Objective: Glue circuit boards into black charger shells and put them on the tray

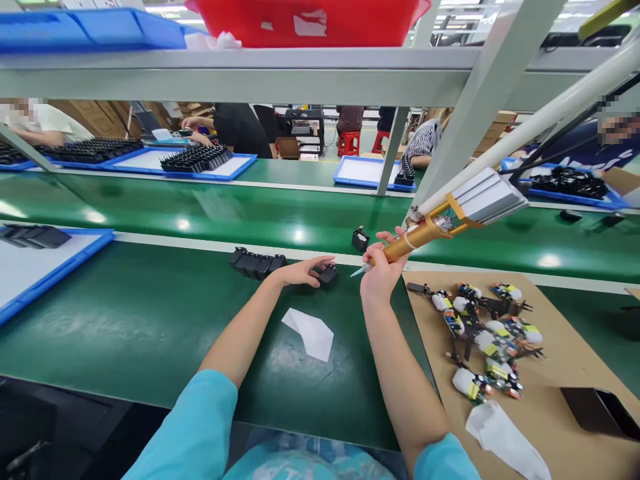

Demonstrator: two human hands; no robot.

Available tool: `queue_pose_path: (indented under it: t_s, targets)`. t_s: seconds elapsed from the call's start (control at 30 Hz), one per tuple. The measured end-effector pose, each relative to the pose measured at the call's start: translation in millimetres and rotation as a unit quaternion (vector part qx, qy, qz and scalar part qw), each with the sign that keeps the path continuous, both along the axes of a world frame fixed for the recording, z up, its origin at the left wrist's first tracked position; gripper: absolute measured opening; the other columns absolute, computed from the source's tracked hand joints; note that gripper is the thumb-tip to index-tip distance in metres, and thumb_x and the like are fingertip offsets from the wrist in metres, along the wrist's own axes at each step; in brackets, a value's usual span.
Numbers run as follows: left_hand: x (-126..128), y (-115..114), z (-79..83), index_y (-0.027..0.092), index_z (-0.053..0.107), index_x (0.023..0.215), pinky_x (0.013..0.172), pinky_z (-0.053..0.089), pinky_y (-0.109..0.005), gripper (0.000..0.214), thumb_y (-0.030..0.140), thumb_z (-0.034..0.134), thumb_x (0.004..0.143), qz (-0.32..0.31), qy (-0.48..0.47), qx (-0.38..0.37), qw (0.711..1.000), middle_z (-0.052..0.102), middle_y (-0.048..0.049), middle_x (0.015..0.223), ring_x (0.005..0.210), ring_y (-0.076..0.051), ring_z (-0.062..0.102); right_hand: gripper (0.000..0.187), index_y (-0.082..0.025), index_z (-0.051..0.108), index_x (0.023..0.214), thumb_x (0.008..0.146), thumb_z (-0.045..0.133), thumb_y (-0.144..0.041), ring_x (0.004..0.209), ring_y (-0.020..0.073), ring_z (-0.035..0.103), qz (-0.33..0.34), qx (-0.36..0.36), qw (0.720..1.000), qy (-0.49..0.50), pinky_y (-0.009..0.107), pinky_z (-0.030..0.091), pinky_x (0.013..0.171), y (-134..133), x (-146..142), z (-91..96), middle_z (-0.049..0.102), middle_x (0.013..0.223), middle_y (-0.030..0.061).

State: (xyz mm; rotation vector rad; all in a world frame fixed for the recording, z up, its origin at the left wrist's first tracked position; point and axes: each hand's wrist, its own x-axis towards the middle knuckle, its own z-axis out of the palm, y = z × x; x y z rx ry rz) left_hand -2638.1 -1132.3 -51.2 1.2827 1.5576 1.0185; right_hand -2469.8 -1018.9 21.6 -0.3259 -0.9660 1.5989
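Observation:
My left hand has its thumb and fingers around the left side of a small black plastic case on the green bench. In my right hand is a gold glue dispenser, its pale blue needle tip pointing down and left, a short way right of that case. Left of my left hand stands a row of several similar black cases. Another black case, with something pale inside, sits on the green belt beyond my right hand. A white paper sheet lies nearer me.
Several circuit board assemblies lie on a cardboard sheet, with a phone and a crumpled tissue. A blue-rimmed tray stands left. Overhead runs a metal shelf with a red bin. Co-workers sit across the belt.

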Motion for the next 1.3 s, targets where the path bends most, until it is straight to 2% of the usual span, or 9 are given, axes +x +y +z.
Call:
queue_pose_path:
  t_s: [0.1,0.23,0.4,0.53,0.7,0.83,1.03,1.17,1.3]
  targets:
    - [-3.4,30.3,8.5,0.031,0.028,0.143,0.102,0.039,-0.037,0.081,0.034,0.066,0.072,0.067,0.014,0.033,0.997,0.039,-0.0079,0.146,0.132,-0.024,0.038,0.055,-0.031,0.039,0.114,0.065,0.051,-0.01,0.054,0.0027,0.04,0.0,0.0,1.0,-0.011,0.019,0.036,0.048,-2.7,0.2,1.7,0.049,0.093,-0.004]
    - [-5.3,99.5,3.9,0.013,0.018,0.147,0.105,0.034,-0.042,0.108,0.051,0.073,0.063,0.207,0.195,0.016,0.959,0.029,-0.0222,0.148,0.133,-0.033,0.035,0.054,-0.031,0.039,0.113,0.065,0.051,-0.009,0.054,0.0027,0.04,0.006,0.001,1.0,-0.018,0.019,0.036,0.048,-7.4,1.2,4.5,0.049,0.092,-0.004]
    - [-7.3,147.6,-1.7,0.008,0.02,0.145,0.098,0.04,-0.042,0.109,0.04,0.078,0.058,0.249,0.283,-0.023,0.926,0.047,-0.0249,0.134,0.123,-0.035,0.048,0.053,-0.03,0.038,0.113,0.067,0.051,-0.01,0.055,0.0029,0.04,0.009,0.004,1.0,-0.017,0.018,0.035,0.047,-11.0,1.8,6.6,0.049,0.092,-0.0037]
    - [-13.3,124.8,8.3,0.009,0.026,0.142,0.091,0.044,-0.041,0.094,0.033,0.072,0.064,0.273,0.303,-0.016,0.913,0.056,-0.0207,0.125,0.114,-0.035,0.055,0.052,-0.03,0.038,0.113,0.067,0.05,-0.009,0.054,0.0027,0.04,0.009,0.008,1.0,-0.015,0.018,0.035,0.047,-10.6,1.6,6.2,0.049,0.091,-0.0041]
    - [-16.6,50.2,24.7,0.016,0.033,0.14,0.08,0.047,-0.033,0.09,0.025,0.071,0.059,0.252,0.319,-0.045,0.912,0.058,-0.0139,0.119,0.101,-0.029,0.059,0.054,-0.032,0.039,0.113,0.066,0.052,-0.009,0.053,0.0025,0.039,0.01,0.003,1.0,-0.013,0.019,0.035,0.048,-8.2,1.1,4.7,0.049,0.092,-0.0048]
    - [-4.6,2.7,29.0,0.019,0.04,0.137,0.067,0.045,-0.03,0.086,0.021,0.07,0.056,0.175,0.308,-0.108,0.929,0.063,-0.0086,0.101,0.083,-0.026,0.062,0.053,-0.031,0.038,0.114,0.067,0.05,-0.01,0.052,0.0028,0.04,0.002,0.008,1.0,-0.011,0.019,0.036,0.048,-7.2,0.3,4.4,0.05,0.091,-0.0052]
    - [13.0,-8.3,21.3,0.025,0.036,0.14,0.065,0.044,-0.027,0.087,0.014,0.063,0.058,0.055,0.228,-0.086,0.968,0.063,-0.0055,0.108,0.07,-0.017,0.059,0.05,-0.03,0.04,0.112,0.068,0.049,-0.009,0.05,0.0024,0.04,0.003,0.022,1.0,-0.004,0.019,0.036,0.047,-10.7,0.4,4.4,0.051,0.089,-0.0058]
    - [22.8,-9.2,12.6,0.026,0.034,0.141,0.082,0.047,-0.031,0.085,0.011,0.06,0.061,0.02,0.133,-0.013,0.991,0.054,-0.0077,0.129,0.098,-0.021,0.06,0.049,-0.03,0.04,0.113,0.069,0.049,-0.01,0.05,0.0024,0.04,0.008,0.029,1.0,-0.004,0.019,0.037,0.048,-13.3,-0.5,3.0,0.051,0.09,-0.0054]
    - [42.3,-14.7,3.8,0.026,0.035,0.14,0.1,0.04,-0.037,0.082,0.025,0.071,0.067,0.064,0.149,0.05,0.985,0.047,-0.0082,0.139,0.124,-0.025,0.047,0.05,-0.03,0.039,0.114,0.068,0.049,-0.01,0.051,0.0025,0.039,0.018,0.027,0.999,-0.002,0.019,0.037,0.048,-15.8,-0.9,3.4,0.051,0.09,-0.0051]
